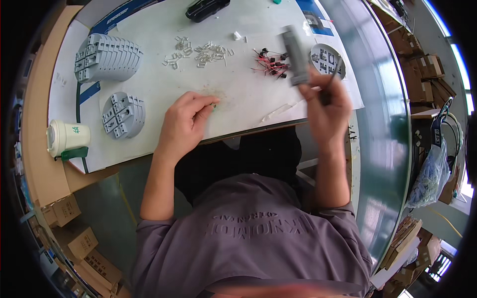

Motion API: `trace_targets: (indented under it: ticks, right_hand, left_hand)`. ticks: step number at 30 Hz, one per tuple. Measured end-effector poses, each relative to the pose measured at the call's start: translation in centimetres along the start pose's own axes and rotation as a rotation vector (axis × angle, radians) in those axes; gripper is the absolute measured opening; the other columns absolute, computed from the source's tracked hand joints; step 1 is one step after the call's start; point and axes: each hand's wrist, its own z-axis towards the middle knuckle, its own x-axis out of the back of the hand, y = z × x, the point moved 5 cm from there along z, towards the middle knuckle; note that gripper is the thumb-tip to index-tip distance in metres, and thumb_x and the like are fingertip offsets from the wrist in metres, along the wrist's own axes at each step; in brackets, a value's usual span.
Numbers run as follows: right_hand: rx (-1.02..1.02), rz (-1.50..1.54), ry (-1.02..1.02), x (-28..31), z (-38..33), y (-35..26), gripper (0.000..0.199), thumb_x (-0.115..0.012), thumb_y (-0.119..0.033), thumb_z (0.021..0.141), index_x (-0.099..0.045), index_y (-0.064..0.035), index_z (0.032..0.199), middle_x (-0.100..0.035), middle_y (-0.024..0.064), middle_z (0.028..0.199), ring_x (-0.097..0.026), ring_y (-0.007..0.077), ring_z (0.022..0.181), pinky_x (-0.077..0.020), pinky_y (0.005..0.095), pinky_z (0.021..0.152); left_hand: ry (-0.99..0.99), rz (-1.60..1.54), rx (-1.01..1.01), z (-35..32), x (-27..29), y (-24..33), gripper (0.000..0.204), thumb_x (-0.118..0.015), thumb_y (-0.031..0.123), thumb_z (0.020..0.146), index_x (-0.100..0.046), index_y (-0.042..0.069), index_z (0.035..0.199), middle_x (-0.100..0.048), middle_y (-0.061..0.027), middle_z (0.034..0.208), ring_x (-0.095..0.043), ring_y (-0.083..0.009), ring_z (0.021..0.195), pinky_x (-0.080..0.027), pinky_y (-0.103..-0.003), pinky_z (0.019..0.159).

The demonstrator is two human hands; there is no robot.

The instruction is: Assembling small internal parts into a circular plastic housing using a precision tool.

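My left hand (185, 121) is closed in a pinch over the near middle of the table. A speck of green shows at its fingertips, too small to name. Off to the right, my right hand (329, 102) is raised, with fingers wrapped round a grey block-like piece (295, 57) held upright and smeared by motion. A thin dark tool (336, 74) also sticks out of that hand; its kind is unclear. Beyond the grey piece lies a round grey plastic part (327, 55) with cut-outs. Small black components with red wires (271, 63) are heaped left of it.
Small clear pieces (208, 53) lie scattered mid-table. Stacked grey round parts (110, 57) stand at far left, with more grey parts (124, 115) nearer. A white cup (68, 138) sits at the left edge, a black case (207, 8) at the back. A glossy panel (370, 129) borders the right.
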Motion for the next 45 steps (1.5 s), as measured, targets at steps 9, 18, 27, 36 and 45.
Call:
trace_targets:
  ticks: [9,18,27,36,45]
  right_hand:
    - [-0.159,-0.939,-0.143,6.0,5.9,1.6,0.019,-0.081,-0.005,0.091,-0.079,-0.0006,0.109,-0.081,0.0043,0.096,-0.063,0.0173,0.072,-0.0518,0.0322,0.071]
    - [-0.079,-0.705,-0.496,-9.9,8.0,-0.5,0.022,-0.080,-0.022,0.094,-0.080,-0.0010,0.099,-0.076,0.0076,0.087,-0.061,0.0198,0.070,-0.0525,0.0316,0.071]
    - [-0.067,-0.879,-0.595,-14.4,11.2,3.8,0.018,-0.075,-0.019,0.096,-0.078,-0.0013,0.099,-0.076,0.0109,0.089,-0.070,0.0296,0.079,-0.0567,0.0394,0.077]
    - [-0.074,-0.633,-0.549,-10.9,10.9,0.4,0.019,-0.074,-0.013,0.096,-0.078,-0.0014,0.110,-0.073,0.0070,0.089,-0.062,0.0171,0.075,-0.0519,0.0320,0.070]
    - [-0.225,-0.317,-0.588,-9.0,4.8,0.8,0.018,-0.072,-0.006,0.095,-0.074,0.0006,0.112,-0.067,0.0023,0.083,-0.053,0.0082,0.071,-0.0429,0.0220,0.065]
  left_hand:
    - [0.300,0.254,-0.136,-1.7,4.7,0.9,0.030,-0.077,0.006,0.095,-0.081,0.005,0.125,-0.069,-0.0089,0.127,-0.063,-0.0250,0.110,-0.053,-0.036,0.097]
    - [0.273,0.511,0.164,-6.8,14.8,-7.4,0.087,-0.093,0.017,0.081,-0.055,0.008,0.159,-0.064,-0.0159,0.147,-0.062,-0.0360,0.128,-0.049,-0.045,0.114]
    - [0.540,0.456,0.058,-7.1,13.9,-3.2,0.107,-0.100,0.019,0.070,-0.048,0.005,0.162,-0.060,-0.0193,0.152,-0.059,-0.0392,0.134,-0.048,-0.050,0.116]
    - [0.165,0.311,-0.137,-0.4,-2.6,2.7,0.110,-0.097,0.061,0.066,-0.057,0.007,0.152,-0.059,-0.0160,0.146,-0.058,-0.0343,0.126,-0.047,-0.049,0.110]
    - [0.228,0.163,-0.114,-1.6,1.2,-1.7,0.057,-0.089,0.029,0.087,-0.068,0.005,0.135,-0.063,-0.0136,0.141,-0.061,-0.0335,0.119,-0.051,-0.044,0.106]
